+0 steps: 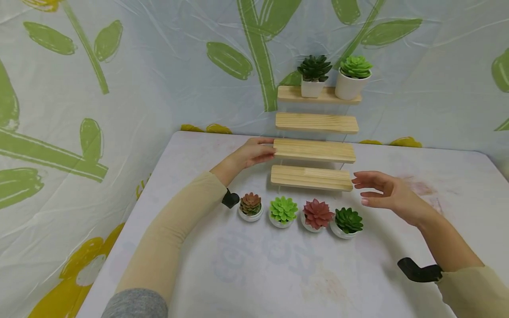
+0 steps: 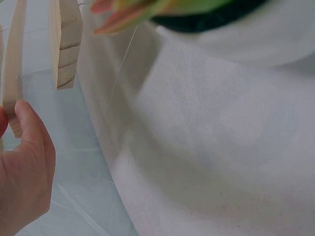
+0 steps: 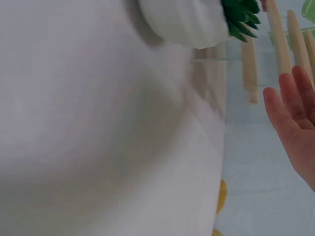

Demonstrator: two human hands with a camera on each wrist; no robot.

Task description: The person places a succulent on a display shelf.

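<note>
My left hand (image 1: 254, 152) pinches the left end of a light wooden shelf board (image 1: 314, 151), the second from the bottom of a tiered stand. In the left wrist view, thumb and fingertips of that hand (image 2: 29, 162) lie on either side of the board's end (image 2: 14, 93). My right hand (image 1: 383, 194) is beside the right end of the lowest board (image 1: 312, 178), its fingers loosely bent and nothing in them. On the top board (image 1: 294, 93) stand a dark green succulent (image 1: 314, 70) and a bright green succulent (image 1: 355, 68) in white pots.
Along the table (image 1: 254, 274), before the stand, is a row of small potted succulents: brown (image 1: 250, 204), light green (image 1: 283, 209), red (image 1: 318, 214) and dark green (image 1: 348, 220). Another bare board (image 1: 317, 123) is below the top one. A leaf-printed cloth (image 1: 171, 66) hangs behind.
</note>
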